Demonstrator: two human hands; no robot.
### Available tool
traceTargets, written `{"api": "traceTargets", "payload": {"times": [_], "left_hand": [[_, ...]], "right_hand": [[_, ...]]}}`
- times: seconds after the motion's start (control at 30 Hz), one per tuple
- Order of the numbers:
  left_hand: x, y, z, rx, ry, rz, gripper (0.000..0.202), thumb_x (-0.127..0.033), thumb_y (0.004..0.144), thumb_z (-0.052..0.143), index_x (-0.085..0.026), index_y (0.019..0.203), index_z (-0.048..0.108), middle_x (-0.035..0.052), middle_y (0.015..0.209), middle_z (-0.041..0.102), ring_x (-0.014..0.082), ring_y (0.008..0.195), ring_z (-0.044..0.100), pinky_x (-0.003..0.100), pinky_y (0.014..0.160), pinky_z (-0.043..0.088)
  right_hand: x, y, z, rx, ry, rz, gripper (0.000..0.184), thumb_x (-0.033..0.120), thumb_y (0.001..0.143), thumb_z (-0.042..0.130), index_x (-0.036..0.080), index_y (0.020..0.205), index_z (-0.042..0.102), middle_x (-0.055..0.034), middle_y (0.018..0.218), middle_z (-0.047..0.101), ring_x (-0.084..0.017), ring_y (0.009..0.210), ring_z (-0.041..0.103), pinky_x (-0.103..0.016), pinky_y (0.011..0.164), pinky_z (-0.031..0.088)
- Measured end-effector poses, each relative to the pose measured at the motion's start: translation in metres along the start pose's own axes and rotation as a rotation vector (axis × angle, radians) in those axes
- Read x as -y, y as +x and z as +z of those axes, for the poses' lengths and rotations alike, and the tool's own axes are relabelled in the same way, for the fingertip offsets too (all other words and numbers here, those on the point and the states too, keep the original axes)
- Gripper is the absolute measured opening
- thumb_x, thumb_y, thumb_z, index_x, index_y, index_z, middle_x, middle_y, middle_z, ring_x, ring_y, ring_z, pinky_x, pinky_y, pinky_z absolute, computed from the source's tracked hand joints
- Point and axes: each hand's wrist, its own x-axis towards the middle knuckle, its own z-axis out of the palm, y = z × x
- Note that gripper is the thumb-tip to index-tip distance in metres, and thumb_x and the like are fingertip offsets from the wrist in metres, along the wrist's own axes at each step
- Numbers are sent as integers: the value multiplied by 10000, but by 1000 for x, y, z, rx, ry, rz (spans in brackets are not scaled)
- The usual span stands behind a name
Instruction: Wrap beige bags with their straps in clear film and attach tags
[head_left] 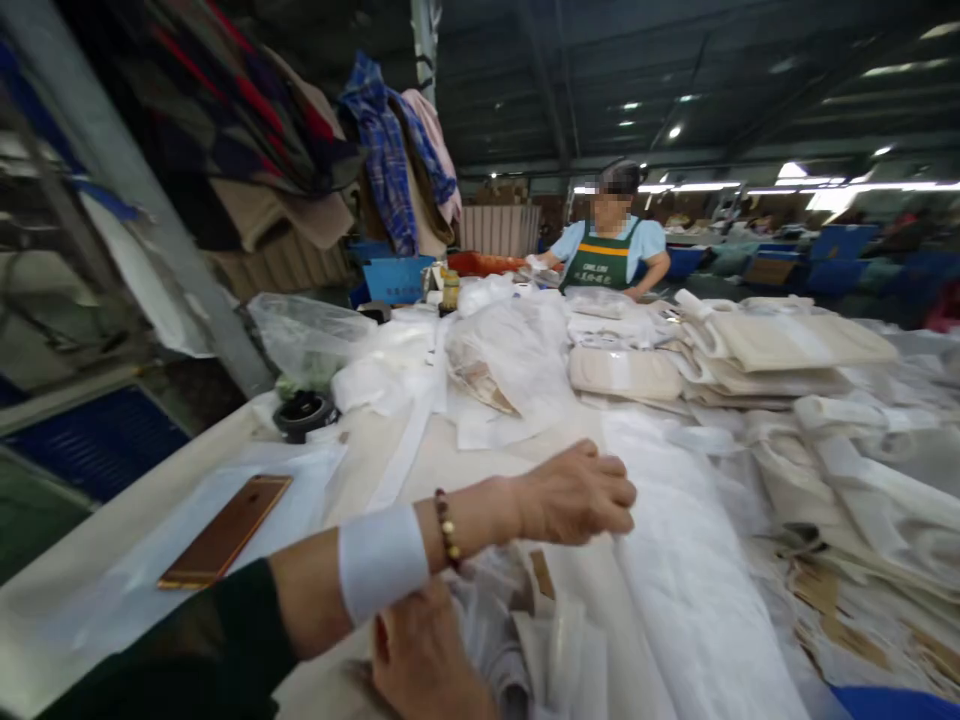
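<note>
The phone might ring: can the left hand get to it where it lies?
Probably yes: the phone lies uncovered close by, nothing across it; the left hand rests on white cloth and only needs drawing back.

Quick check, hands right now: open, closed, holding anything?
Left hand: fingers curled on the white cloth; whether it grips cannot be told.
Right hand: fingers out of view; cannot be told.

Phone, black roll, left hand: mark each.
phone [225,530], head view, middle of its upward face.
black roll [304,415], head view, its top face.
left hand [574,493], head view, back of the hand.
</note>
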Motion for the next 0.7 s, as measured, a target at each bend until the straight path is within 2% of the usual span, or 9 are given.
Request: {"api": "traceTargets", "payload": {"times": [0.1, 0.17, 0.27, 0.33, 0.4, 0.5, 0.6, 0.7], "left_hand": [[15, -94, -43, -223, 46, -310, 236, -121, 881, 448, -226, 872, 659, 4, 944, 689, 150, 829, 539, 301, 750, 371], [11, -163, -59, -250, -11, -514, 260, -141, 895, 426, -227, 921, 670, 14, 950, 694, 139, 821, 575, 260, 729, 406], [-13, -254, -59, -320, -235, -812, 259, -172, 878, 435, -199, 958, 679, 57, 1041, 675, 139, 913, 616, 236, 794, 453], [-35, -295, -46, -362, -407, -952, 282, -163, 859, 425, -200, 969, 682, 63, 1125, 650, 151, 1016, 598, 262, 894, 441], [-55, -318, -30, -384, -632, -1035, 302, -160, 829, 422, -205, 982, 679, 54, 1196, 619, 168, 1116, 553, 298, 979, 398], [-78, -328, -7, -427, -967, -1097, 313, -212, 807, 420, -191, 1009, 658, 50, 1187, 615, 188, 1141, 529, 324, 1008, 365], [-91, -320, 11, -493, -1023, -1243, 244, -325, 776, 530, -172, 936, 632, 41, 997, 635, 189, 977, 573, 312, 912, 411], [-99, -307, 25, -531, -996, -1356, 280, -268, 638, 668, -174, 890, 591, 16, 912, 604, 179, 881, 557, 298, 842, 424]], "right_hand": [[2, 9, 1, -20, 99, -21, 170, 98, 766, 603, 216, 885, 575, 0, 877, 631, -179, 864, 561, -328, 822, 460], [0, 8, 6, -66, 81, -76, 114, 118, 778, 599, 221, 815, 567, 18, 797, 625, -181, 833, 561, -346, 855, 429], [-3, 3, 13, -162, -1, -165, 78, 160, 824, 548, 207, 764, 567, -2, 742, 621, -199, 840, 557, -377, 908, 371], [-2, 2, 11, -136, -26, -195, 166, 169, 870, 482, 200, 728, 563, -10, 706, 604, -193, 813, 546, -385, 916, 340], [2, 4, 4, -46, -24, -191, 264, 188, 911, 425, 199, 678, 548, -4, 663, 569, -179, 771, 528, -388, 920, 311], [9, 10, -8, 86, -23, -164, 332, 260, 940, 402, 199, 652, 556, -1, 656, 538, -174, 747, 508, -395, 907, 286], [10, 13, -11, 170, -31, -145, 337, 331, 931, 432, 203, 648, 564, 2, 672, 536, -180, 763, 504, -392, 883, 279], [6, 12, -10, 173, -43, -164, 333, 365, 923, 441, 206, 654, 556, 7, 664, 534, -181, 760, 500, -393, 882, 276]]}}
